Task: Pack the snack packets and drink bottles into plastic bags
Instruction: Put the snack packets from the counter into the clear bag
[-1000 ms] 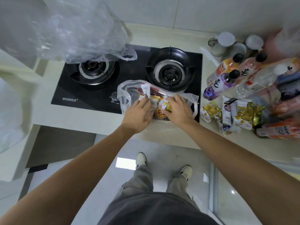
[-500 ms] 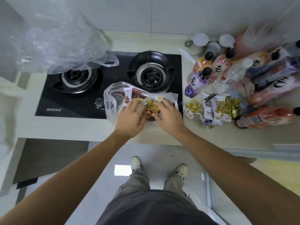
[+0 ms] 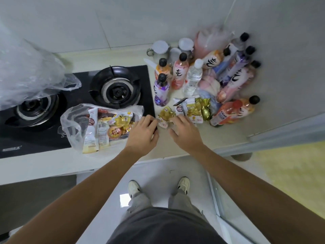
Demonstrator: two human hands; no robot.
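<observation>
Snack packets (image 3: 107,127) inside plastic bag (image 3: 73,124), left hand (image 3: 143,133) and right hand (image 3: 184,132) spread, holding nothing.

Light is soft, even, fairly bright; no hard shadows. Small glare patch on floor tile (image 3: 125,199) betw. the shoes. Strong wide-angle bend: counter edge (image 3: 52,166) & wall lines curve twd the corners. Bottles (image 3: 233,74) at right slightly smeared, fingertips of both hands blurred. Crumpled plastic bag (image 3: 26,71) at left soft, hazy.
</observation>
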